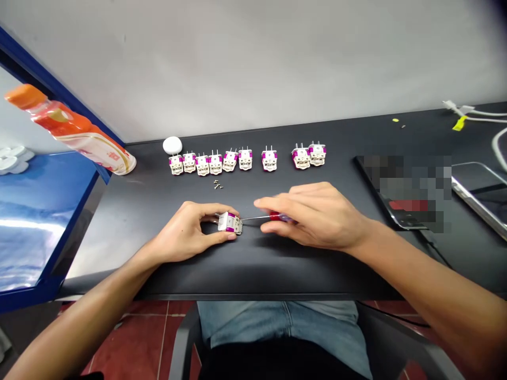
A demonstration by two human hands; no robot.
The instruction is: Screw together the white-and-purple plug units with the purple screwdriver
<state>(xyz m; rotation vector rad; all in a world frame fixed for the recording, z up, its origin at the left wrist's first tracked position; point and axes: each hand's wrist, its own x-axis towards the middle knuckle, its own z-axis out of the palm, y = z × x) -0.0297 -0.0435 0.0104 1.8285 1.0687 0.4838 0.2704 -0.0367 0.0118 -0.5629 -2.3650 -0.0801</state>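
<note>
My left hand (189,232) pinches a small white and magenta plug part (229,222) against the black table (253,264). My right hand (312,216) is closed round a red-handled screwdriver (277,216); its thin shaft points left and its tip meets the plug part. Behind the hands, a row of several like plug parts (216,162) stands along the table, with one alone (269,159) and a pair (309,155) farther right. A few tiny screws (217,185) lie loose in front of the row.
An orange bottle (75,132) leans at the table's left rear corner. A white round object (172,144) sits by the row. A phone (404,192) and a second device (481,195) lie at right, with white cables (475,112) behind. A blue surface (35,211) lies left.
</note>
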